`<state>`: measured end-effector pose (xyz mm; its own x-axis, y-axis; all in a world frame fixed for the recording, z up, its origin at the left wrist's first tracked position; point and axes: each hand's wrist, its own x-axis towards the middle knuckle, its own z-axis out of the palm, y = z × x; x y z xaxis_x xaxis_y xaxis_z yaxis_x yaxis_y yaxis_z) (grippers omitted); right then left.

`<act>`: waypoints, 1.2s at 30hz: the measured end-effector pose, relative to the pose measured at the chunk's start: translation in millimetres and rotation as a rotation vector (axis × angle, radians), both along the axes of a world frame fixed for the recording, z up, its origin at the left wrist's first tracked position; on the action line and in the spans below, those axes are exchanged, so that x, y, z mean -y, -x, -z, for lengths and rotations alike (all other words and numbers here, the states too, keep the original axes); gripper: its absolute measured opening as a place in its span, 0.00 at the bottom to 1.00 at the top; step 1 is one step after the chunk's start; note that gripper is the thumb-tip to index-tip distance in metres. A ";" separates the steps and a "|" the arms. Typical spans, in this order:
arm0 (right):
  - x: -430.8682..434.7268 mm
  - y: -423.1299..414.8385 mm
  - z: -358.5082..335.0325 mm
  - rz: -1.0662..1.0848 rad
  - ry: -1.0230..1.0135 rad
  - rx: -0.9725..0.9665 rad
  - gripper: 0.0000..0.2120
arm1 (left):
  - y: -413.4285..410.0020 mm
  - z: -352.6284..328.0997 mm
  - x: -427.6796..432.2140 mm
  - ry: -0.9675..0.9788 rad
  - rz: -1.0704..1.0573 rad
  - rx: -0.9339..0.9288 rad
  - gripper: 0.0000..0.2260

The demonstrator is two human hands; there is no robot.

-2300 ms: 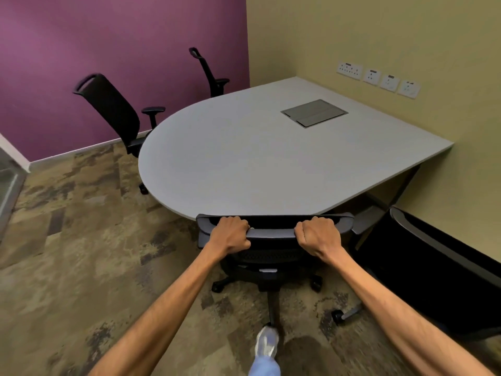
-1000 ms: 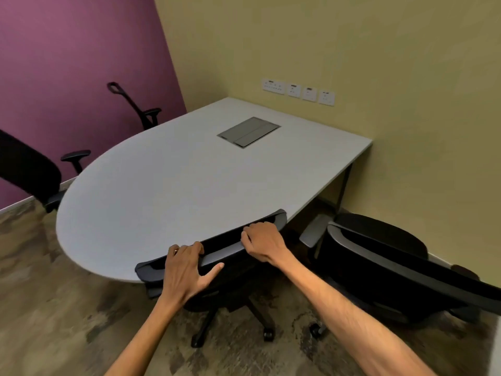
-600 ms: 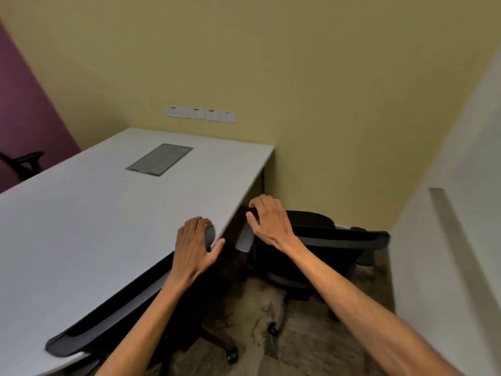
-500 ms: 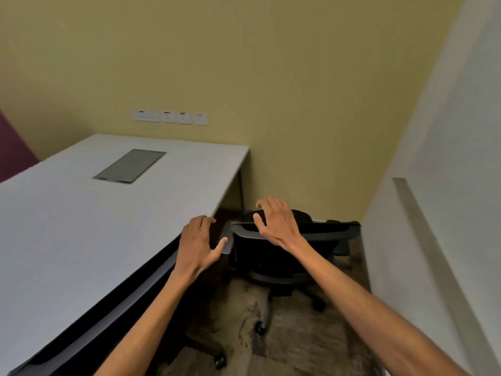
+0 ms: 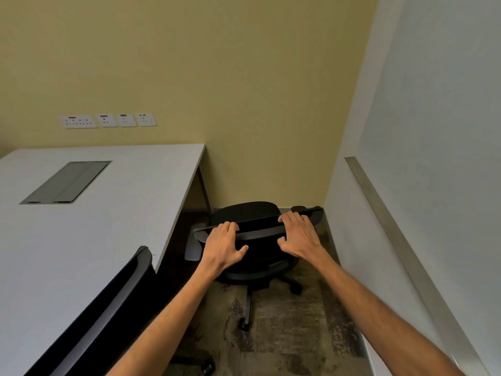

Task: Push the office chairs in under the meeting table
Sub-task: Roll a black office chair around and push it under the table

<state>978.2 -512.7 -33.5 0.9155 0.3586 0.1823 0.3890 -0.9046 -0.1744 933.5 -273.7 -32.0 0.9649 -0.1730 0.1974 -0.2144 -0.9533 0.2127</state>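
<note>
A black office chair (image 5: 245, 213) stands in the narrow gap between the grey meeting table (image 5: 108, 226) and the right wall, to the right of the table's edge and outside it. My left hand (image 5: 223, 246) and my right hand (image 5: 298, 236) both lie on the top of its backrest (image 5: 260, 226), fingers hooked over the upper edge, thumbs spread. Another black chair (image 5: 122, 289) is tucked against the table's near edge at lower left, its backrest touching the tabletop.
A grey cable hatch (image 5: 66, 181) is set into the tabletop. Wall sockets (image 5: 108, 120) sit on the yellow wall behind. The table leg (image 5: 204, 191) stands just left of the chair. A pale wall with a metal strip (image 5: 393, 226) closes in on the right. Patterned carpet (image 5: 284, 335) lies underfoot.
My hands left the first chair at the table's edge. The view swung right, and both hands came down onto the second chair's backrest, left hand last.
</note>
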 end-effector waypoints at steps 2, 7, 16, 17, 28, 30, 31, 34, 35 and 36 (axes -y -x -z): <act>-0.2 -9.0 9.9 -0.016 0.090 -0.049 0.25 | -8.4 6.4 1.5 -0.015 0.014 -0.053 0.22; -9.0 -40.1 17.4 0.040 0.215 -0.189 0.07 | -37.0 26.0 -12.1 -0.117 -0.007 -0.163 0.13; -22.4 -86.0 34.8 -0.095 0.276 -0.040 0.13 | -74.2 40.1 -34.7 -0.175 -0.137 -0.186 0.14; -24.0 -90.0 35.5 -0.110 0.275 -0.031 0.13 | -77.9 38.7 -35.2 -0.170 -0.154 -0.203 0.13; 6.9 -163.1 39.8 -0.316 0.270 0.001 0.16 | -103.6 35.3 12.6 -0.172 -0.317 -0.260 0.09; 16.0 -176.9 38.8 -0.349 0.289 0.009 0.16 | -107.8 35.7 25.1 -0.202 -0.346 -0.256 0.09; 18.8 -182.2 37.9 -0.365 0.291 0.001 0.17 | -109.7 37.2 29.2 -0.198 -0.360 -0.258 0.09; 24.1 -200.1 37.2 -0.416 0.288 0.005 0.16 | -116.8 38.6 38.4 -0.184 -0.399 -0.266 0.09; 24.3 -203.6 35.5 -0.418 0.291 0.002 0.16 | -119.1 38.2 39.5 -0.166 -0.404 -0.263 0.08; 26.1 -208.7 35.1 -0.426 0.294 0.001 0.17 | -123.0 38.3 41.5 -0.155 -0.409 -0.256 0.08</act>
